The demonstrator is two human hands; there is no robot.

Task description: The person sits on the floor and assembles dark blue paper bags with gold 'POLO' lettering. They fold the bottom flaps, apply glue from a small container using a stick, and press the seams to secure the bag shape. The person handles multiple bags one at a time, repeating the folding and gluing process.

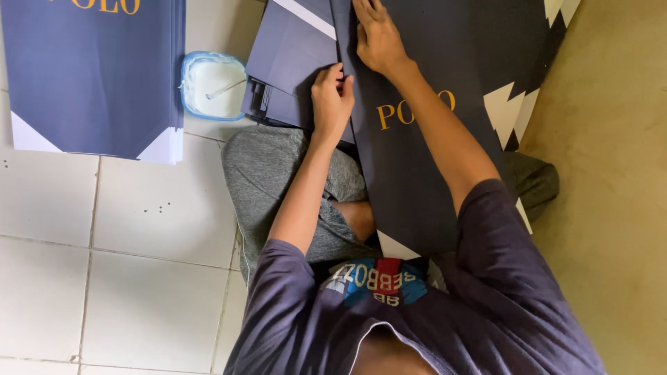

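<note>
Seated on tiled floor [139, 292]. Dark navy sheet [417, 160] lies across the lap, long axis running from lower centre to top of frame. Left hand [332, 101] pinches its left edge; right hand [379, 38], farther up-frame, presses flat on it. Glue tub [212, 85] upper left.

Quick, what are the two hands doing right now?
Left hand: fingers curled, pinching the edge of the dark blue sheet.
Right hand: open, pressing flat on the same sheet.
</note>
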